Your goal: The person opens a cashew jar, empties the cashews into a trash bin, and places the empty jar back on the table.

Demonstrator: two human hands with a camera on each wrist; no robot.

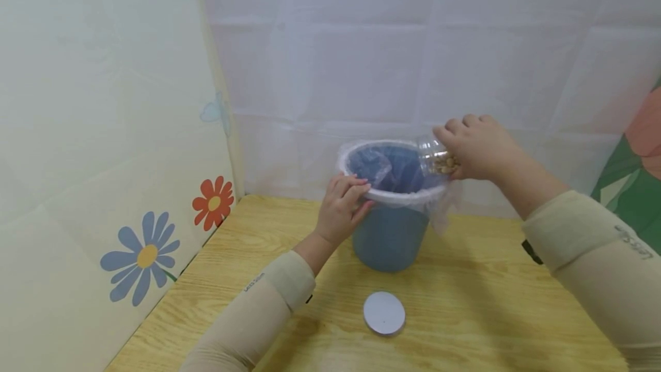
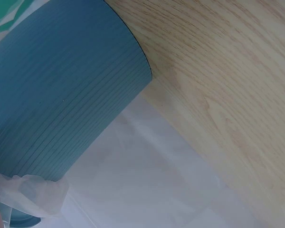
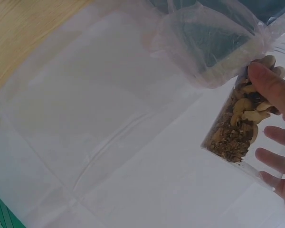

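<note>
My right hand grips a clear jar, tipped on its side with its mouth over the right rim of a blue trash can. In the right wrist view, cashew-like nuts and brown crumbs lie along the jar's lower side, and the fingers show through the clear wall. A thin translucent bag lines the can and folds over its white-looking rim. At the near left rim, my left hand holds the edge, fingers over the top and thumb against the outside.
A round white lid lies on the wood-grain table, in front of the can. Behind the can hangs a creased white sheet. A flower-printed panel stands along the left side.
</note>
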